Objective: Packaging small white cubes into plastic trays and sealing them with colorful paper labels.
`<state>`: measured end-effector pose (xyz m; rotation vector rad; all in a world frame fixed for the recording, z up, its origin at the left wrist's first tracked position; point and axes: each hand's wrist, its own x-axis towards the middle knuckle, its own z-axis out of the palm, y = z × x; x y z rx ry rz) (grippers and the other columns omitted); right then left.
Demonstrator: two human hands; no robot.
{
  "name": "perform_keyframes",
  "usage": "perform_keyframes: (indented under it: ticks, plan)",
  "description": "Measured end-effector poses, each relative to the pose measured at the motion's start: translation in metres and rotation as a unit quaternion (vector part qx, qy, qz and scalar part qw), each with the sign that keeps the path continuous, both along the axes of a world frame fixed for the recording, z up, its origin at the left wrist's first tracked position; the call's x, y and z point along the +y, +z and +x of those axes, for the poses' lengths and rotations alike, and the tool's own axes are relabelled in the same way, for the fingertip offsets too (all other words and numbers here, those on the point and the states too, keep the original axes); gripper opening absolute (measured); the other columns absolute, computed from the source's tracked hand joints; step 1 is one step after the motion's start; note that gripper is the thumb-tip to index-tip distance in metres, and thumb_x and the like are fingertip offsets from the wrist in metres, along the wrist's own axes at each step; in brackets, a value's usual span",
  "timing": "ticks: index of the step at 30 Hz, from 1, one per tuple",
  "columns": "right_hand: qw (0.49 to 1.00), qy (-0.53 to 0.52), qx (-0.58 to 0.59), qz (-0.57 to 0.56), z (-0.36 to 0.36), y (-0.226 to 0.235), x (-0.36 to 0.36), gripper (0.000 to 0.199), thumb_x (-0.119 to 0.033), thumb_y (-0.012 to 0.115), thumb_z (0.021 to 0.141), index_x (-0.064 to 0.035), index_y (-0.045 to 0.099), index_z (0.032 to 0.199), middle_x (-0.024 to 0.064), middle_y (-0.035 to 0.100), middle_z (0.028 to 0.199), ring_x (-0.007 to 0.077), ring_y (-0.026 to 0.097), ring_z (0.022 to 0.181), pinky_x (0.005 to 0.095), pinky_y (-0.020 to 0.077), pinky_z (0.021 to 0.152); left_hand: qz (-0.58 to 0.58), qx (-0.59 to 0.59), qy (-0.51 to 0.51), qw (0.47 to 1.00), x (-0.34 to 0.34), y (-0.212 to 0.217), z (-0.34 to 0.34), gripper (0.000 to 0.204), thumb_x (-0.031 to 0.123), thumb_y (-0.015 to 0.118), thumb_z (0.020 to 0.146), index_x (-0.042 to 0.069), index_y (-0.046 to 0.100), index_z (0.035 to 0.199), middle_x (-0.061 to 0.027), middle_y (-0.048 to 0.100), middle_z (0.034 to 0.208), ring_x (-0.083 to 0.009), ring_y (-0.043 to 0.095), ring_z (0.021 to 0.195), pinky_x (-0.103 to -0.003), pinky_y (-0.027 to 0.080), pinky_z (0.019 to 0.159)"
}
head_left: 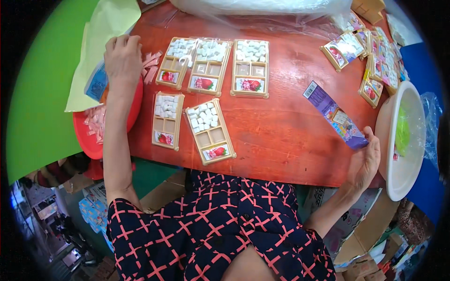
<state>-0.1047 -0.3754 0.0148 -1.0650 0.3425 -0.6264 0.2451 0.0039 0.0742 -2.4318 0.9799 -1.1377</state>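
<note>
Fingers of the right hand (pixel 364 161) are pinching the lower end of a purple packet (pixel 333 115) slanting away above it, wanting a steadier hold, while the left hand (pixel 123 55) is curling loosely over pink pieces (pixel 151 65) beside the red bowl (pixel 89 140).

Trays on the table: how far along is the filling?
Done: five trays hold white cubes in their top sections. In hand: the left hand reaches over pink pieces by the red bowl; the right hand holds a purple packet. Left: the trays' two middle compartments look empty.
</note>
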Motion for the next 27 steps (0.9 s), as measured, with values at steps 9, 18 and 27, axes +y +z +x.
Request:
perform_keyframes:
  ticks: [9,18,27]
  plan:
    - [0.994,-0.092,0.048,0.028,-0.013,0.006,0.001,0.023,-0.017,0.051,0.088,0.0034,0.051,0.098,0.0087,0.052,0.101,0.0129,0.048,0.089,0.0276,0.0376,0.082,-0.019,0.073,-0.018,0.997,-0.079,0.008,-0.042,0.015,0.019,0.064,0.07,0.014,0.061,0.084,-0.0011,0.059,0.076,-0.0219,0.053,0.084,-0.035,0.042,0.069]
    - [1.0,-0.01,0.024,-0.01,-0.002,0.002,0.002,0.017,-0.018,0.052,0.087,-0.0013,0.05,0.09,0.009,0.051,0.104,0.0143,0.048,0.094,0.0293,0.0375,0.085,-0.056,0.402,-0.213,0.889,-0.16,-0.07,-0.052,0.058,0.024,0.07,0.066,0.002,0.043,0.113,-0.0188,0.052,0.1,-0.036,0.047,0.101,-0.043,0.037,0.087]
    - [0.996,-0.065,0.067,-0.001,-0.021,0.015,-0.002,0.016,-0.017,0.055,0.084,-0.005,0.046,0.078,0.0094,0.047,0.096,0.0131,0.043,0.085,0.0263,0.0345,0.08,-0.172,0.498,-0.232,0.817,-0.191,-0.079,-0.129,0.053,0.016,0.071,0.064,0.0,0.046,0.108,-0.0211,0.049,0.101,-0.0363,0.047,0.097,-0.042,0.04,0.083]
